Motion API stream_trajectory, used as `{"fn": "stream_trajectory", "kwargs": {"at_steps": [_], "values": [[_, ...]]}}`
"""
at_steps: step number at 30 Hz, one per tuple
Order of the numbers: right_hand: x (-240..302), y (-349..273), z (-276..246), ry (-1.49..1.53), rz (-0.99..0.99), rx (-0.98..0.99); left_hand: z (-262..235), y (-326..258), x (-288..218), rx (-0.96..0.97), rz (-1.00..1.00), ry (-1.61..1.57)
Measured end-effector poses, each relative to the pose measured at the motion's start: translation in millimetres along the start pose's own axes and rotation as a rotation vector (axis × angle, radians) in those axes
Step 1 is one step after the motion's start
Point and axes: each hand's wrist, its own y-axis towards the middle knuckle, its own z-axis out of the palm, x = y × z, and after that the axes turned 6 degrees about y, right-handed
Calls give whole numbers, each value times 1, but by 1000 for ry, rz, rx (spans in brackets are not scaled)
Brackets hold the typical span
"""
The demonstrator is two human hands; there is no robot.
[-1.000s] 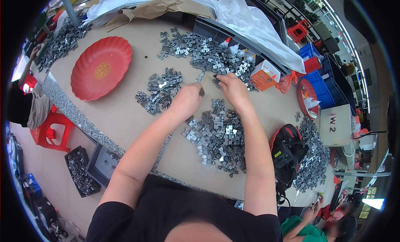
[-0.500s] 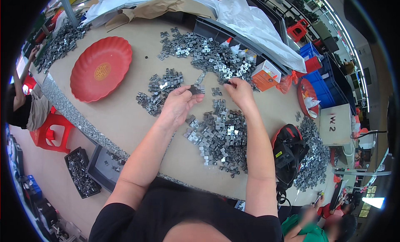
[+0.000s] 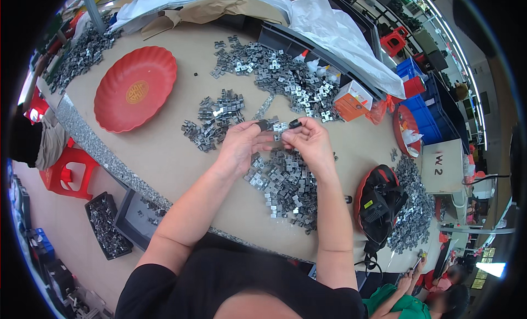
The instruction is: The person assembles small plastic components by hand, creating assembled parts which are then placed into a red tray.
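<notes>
Over the middle of the table both my hands meet at a small silver metal part. My left hand is closed on the part's left side, with something dark at its fingertips. My right hand pinches at the part's right side. A small black piece shows at the right fingertips; I cannot tell whether it is held or worn. Just below my hands spreads a pile of similar metal parts. A smaller pile lies beyond my left hand, and a larger one farther back.
A red scalloped tray lies at the left. Glue bottles and an orange-white box stand at the back right. Right of my forearm sits a black-red bag beside more parts. A person in green is at lower right.
My right hand has come down and left from the loose parts to meet my left hand at the metal part. My left hand has shifted slightly right. At far left, a person's arm has gone out of sight.
</notes>
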Motion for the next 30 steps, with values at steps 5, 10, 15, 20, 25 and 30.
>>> {"fn": "stream_trajectory", "kwargs": {"at_steps": [5, 10, 15, 20, 25, 30], "values": [[-4, -9, 1, -41, 6, -35, 6, -2, 5, 8, 33, 33], [-13, -11, 2, -75, 4, -26, 3, -2, 5, -1, 28, 64], [-11, -13, -5, 31, 79, -10, 3, -2, 7, 4, 34, 97], [-7, -13, -6, 82, 113, 1, 3, -2, 8, 130, 197, 283], [-7, -14, -9, 106, 133, -1, 9, -4, 13, 160, 273, 286], [-6, -15, -9, 152, 147, -49, 7, -2, 15, 175, 280, 239]]}}
